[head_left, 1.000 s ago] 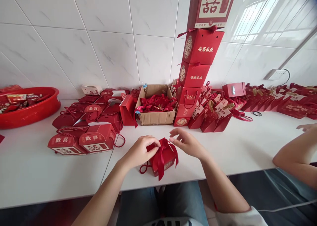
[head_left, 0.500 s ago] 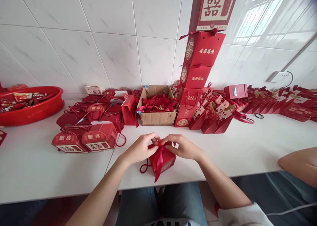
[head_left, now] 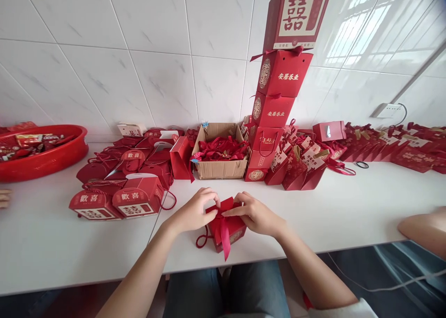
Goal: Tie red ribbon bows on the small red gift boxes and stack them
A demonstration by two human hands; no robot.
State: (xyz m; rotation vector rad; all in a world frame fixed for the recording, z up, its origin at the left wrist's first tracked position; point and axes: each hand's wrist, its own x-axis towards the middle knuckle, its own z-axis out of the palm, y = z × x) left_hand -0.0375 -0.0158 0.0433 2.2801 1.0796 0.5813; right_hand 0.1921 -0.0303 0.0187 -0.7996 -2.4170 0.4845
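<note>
A small red gift box [head_left: 234, 235] stands on the white table in front of me, a twisted cord loop [head_left: 202, 241] at its left side. A glossy red ribbon [head_left: 225, 241] lies across its top, one tail hanging down the front. My left hand [head_left: 195, 211] pinches the ribbon at the top from the left, thumb and forefinger close together. From the right, my right hand [head_left: 258, 216] has its fingers closed on the ribbon at the same spot, the forefinger stretched over it. The exact hold of the fingertips is partly hidden.
Behind the box is a cardboard carton [head_left: 221, 169] of red ribbons, with a tall stack of red boxes [head_left: 275, 113] beside it. Red handled boxes [head_left: 137, 195] crowd the left, near a red basin [head_left: 45, 162] of packets. Another person's hand [head_left: 4, 198] and arm [head_left: 423, 229] show at the edges.
Both hands have shifted slightly at the box top; my right forefinger now reaches further left across the ribbon. The hanging tail has swung right. Another person's hand has appeared at the left edge.
</note>
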